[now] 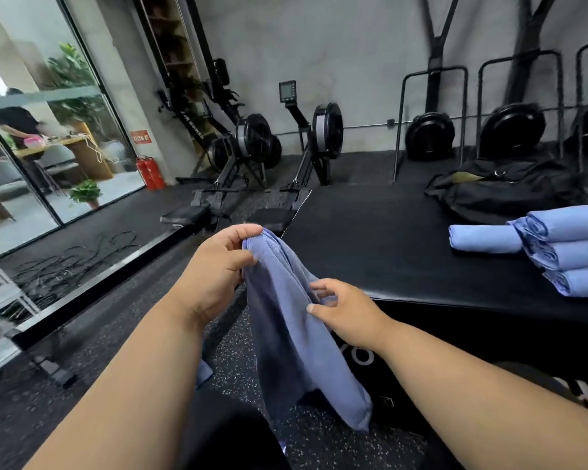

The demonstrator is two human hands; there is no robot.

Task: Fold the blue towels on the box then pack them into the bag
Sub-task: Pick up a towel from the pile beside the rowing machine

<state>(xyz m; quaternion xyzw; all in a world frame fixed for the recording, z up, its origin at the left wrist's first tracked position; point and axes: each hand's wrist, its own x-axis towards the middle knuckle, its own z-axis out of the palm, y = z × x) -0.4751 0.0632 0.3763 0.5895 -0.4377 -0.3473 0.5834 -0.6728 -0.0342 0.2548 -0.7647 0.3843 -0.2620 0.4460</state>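
Note:
A blue towel (296, 340) hangs unfolded in front of me, left of the black box (404, 252). My left hand (214, 266) pinches its top edge. My right hand (347, 310) grips its right side lower down. The towel's bottom end droops toward the speckled floor. On the box's right part lies a stack of folded blue towels (577, 252), with one more folded towel (482, 237) beside it on the left. A black bag (503, 195) sits at the box's far right, partly open with a yellowish lining showing.
Two rowing machines (252, 157) stand beyond the box's left corner. Black weight plates on metal racks (431, 134) line the back wall. Cables (72, 259) lie on the floor by a glass wall at left, with a red fire extinguisher (150, 173) nearby.

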